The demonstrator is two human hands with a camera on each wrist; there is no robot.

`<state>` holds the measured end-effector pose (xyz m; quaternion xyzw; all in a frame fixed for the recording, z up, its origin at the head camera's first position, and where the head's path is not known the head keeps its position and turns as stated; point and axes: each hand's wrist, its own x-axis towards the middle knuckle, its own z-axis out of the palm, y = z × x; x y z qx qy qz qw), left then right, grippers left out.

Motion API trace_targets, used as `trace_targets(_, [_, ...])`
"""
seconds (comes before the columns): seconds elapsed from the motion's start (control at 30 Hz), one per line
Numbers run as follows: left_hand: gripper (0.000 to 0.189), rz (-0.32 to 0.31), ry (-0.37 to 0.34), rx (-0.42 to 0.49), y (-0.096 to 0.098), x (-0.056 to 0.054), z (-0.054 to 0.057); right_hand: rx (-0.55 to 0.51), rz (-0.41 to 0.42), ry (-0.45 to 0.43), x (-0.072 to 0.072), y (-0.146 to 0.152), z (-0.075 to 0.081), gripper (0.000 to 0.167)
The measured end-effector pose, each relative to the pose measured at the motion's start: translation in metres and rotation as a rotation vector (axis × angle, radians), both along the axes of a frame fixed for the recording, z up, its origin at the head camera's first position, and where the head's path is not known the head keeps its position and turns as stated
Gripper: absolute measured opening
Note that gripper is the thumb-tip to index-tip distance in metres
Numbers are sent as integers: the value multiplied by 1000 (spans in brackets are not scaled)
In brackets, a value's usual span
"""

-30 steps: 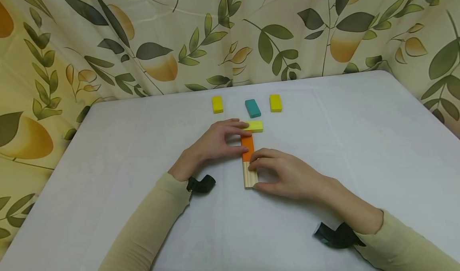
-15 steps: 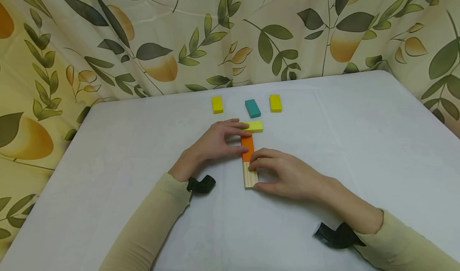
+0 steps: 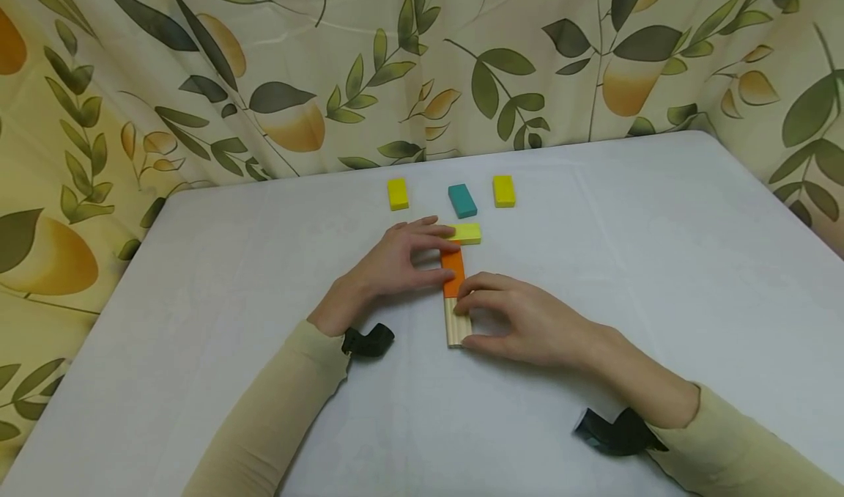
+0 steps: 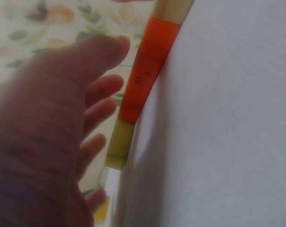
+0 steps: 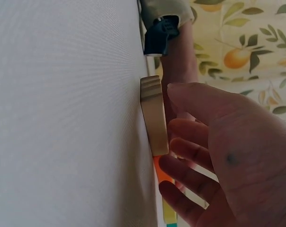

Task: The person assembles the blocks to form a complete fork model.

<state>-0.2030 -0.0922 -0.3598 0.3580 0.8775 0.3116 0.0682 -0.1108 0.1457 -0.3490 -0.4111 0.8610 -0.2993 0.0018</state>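
Note:
An orange block (image 3: 453, 262) and a plain wooden block (image 3: 453, 328) lie end to end in a line in the head view. A yellow block (image 3: 470, 234) lies crosswise at the orange block's far end, making a T shape. My left hand (image 3: 398, 262) has its thumb and a fingertip at the orange block, another finger over the yellow one. My right hand (image 3: 527, 317) touches the wooden block with loosely bent fingers and thumb. Both wrist views show relaxed, spread fingers beside the row, gripping nothing. Part of the yellow block is hidden behind the left fingers.
Beyond the T lie a yellow block (image 3: 398, 194) on the left, a teal block (image 3: 462, 201) in the middle and another yellow block (image 3: 504, 190) on the right. A white cloth covers the table (image 3: 626, 262). A patterned curtain (image 3: 264, 57) hangs behind it.

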Motion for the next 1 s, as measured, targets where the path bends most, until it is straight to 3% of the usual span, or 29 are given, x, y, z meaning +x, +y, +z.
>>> trace_targets(0.23, [45, 0, 28, 10, 1, 4, 1, -28, -58, -33, -3, 3, 4, 29])
trace_targets(0.57, [59, -2, 36, -27, 0, 15, 2, -116, -124, 27, -17, 11, 7, 30])
trace_targets(1.0, [70, -19, 10, -98, -3, 24, 3, -117, -292, 6, -66, 28, 9, 28])
